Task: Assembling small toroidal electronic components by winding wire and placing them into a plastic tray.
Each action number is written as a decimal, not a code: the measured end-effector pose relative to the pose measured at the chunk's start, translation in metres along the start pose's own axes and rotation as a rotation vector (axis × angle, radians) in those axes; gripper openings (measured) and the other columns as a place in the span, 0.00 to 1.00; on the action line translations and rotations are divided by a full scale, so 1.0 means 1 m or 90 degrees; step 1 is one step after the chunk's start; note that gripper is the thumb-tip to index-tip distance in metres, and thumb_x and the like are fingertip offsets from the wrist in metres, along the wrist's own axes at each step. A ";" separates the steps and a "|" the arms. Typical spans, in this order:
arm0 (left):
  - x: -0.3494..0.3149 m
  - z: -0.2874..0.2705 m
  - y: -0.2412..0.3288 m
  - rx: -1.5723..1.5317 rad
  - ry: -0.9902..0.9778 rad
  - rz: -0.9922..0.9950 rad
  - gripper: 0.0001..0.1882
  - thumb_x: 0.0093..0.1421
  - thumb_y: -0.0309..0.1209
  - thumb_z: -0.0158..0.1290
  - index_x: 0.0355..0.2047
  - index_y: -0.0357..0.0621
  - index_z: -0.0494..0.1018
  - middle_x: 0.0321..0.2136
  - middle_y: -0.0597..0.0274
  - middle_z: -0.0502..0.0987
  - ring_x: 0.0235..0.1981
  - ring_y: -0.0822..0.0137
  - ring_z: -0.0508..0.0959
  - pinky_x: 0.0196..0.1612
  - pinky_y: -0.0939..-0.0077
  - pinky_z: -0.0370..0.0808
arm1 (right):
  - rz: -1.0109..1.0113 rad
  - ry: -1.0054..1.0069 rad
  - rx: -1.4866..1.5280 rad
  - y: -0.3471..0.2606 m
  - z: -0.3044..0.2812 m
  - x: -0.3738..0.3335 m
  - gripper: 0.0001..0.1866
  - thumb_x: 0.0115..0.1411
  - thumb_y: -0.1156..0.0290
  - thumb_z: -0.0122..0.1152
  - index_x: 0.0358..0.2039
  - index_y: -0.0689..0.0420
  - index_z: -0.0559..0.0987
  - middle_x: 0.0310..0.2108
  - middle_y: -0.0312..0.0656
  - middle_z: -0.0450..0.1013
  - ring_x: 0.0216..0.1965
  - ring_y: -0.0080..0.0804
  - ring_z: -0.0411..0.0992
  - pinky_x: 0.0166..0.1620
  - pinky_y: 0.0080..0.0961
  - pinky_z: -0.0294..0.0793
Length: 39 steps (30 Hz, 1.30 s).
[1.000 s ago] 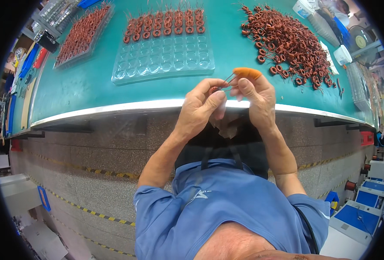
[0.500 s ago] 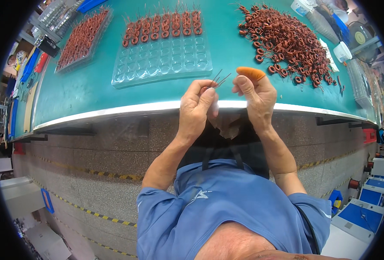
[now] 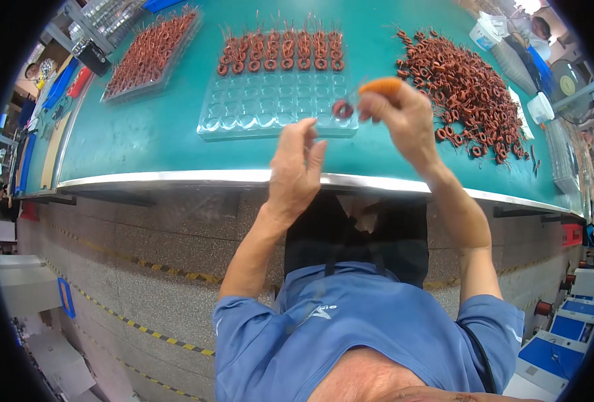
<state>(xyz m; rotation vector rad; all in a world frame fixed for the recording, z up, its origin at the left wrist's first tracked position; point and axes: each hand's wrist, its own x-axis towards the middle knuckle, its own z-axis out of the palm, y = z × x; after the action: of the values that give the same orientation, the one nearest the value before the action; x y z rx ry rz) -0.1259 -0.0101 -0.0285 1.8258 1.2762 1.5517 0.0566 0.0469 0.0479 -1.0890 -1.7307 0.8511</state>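
My right hand (image 3: 399, 115), an orange cover on one finger, pinches the wire leads of a red-brown toroidal coil (image 3: 342, 109). That coil is over the near right corner of a clear plastic tray (image 3: 240, 104) with round pockets. Whether it touches the tray I cannot tell. My left hand (image 3: 295, 167) is held at the table's front edge, thumb and fingers apart, with nothing in it. Several rows of coils (image 3: 287, 63) stand in the far part of the tray, their leads pointing up.
A heap of loose coils (image 3: 468, 94) covers the table (image 3: 156, 144) at the right. A second tray of coils (image 3: 151, 57) lies at the far left. White tubs (image 3: 540, 107) and stacked clear trays (image 3: 560, 151) line the right side.
The coil has passed from my left hand to my right, which has moved forward over the tray. My left hand has opened and come back slightly. The view has shifted.
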 end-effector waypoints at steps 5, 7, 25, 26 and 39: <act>-0.004 -0.001 -0.023 0.098 0.024 0.028 0.13 0.59 0.22 0.52 0.45 0.37 0.68 0.36 0.49 0.70 0.33 0.52 0.74 0.36 0.63 0.73 | -0.057 -0.012 -0.113 0.051 -0.011 0.080 0.11 0.60 0.68 0.61 0.39 0.62 0.80 0.27 0.38 0.79 0.28 0.20 0.75 0.34 0.18 0.73; -0.004 0.004 -0.022 0.126 0.019 0.041 0.14 0.58 0.23 0.53 0.44 0.38 0.69 0.39 0.48 0.71 0.35 0.49 0.76 0.36 0.61 0.75 | -0.068 -0.064 -0.178 0.063 -0.015 0.100 0.10 0.61 0.69 0.59 0.39 0.62 0.80 0.28 0.37 0.78 0.28 0.20 0.74 0.35 0.19 0.73; -0.002 0.009 -0.016 0.214 -0.007 0.096 0.10 0.56 0.23 0.52 0.40 0.39 0.69 0.36 0.50 0.71 0.36 0.49 0.75 0.38 0.61 0.74 | -0.186 -0.310 -0.860 0.091 -0.134 0.016 0.24 0.52 0.73 0.61 0.51 0.60 0.69 0.41 0.49 0.70 0.45 0.44 0.69 0.49 0.39 0.64; -0.002 0.010 -0.015 0.222 -0.014 0.101 0.10 0.56 0.24 0.52 0.39 0.39 0.68 0.36 0.51 0.71 0.35 0.50 0.75 0.38 0.63 0.74 | -0.206 -0.310 -0.871 0.085 -0.133 0.009 0.19 0.52 0.73 0.60 0.46 0.60 0.71 0.40 0.47 0.69 0.44 0.42 0.68 0.49 0.37 0.64; -0.004 0.012 -0.015 0.210 0.023 0.066 0.07 0.57 0.24 0.51 0.38 0.40 0.70 0.35 0.52 0.71 0.35 0.50 0.75 0.38 0.62 0.74 | -0.408 -0.220 -0.809 0.095 -0.142 0.003 0.13 0.49 0.77 0.60 0.37 0.64 0.72 0.34 0.46 0.67 0.41 0.42 0.66 0.47 0.37 0.65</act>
<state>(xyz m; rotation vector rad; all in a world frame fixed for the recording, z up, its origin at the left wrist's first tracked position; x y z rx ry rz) -0.1201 -0.0034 -0.0462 2.1025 1.5530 1.5025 0.2168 0.0981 0.0171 -0.9874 -2.7678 -0.6374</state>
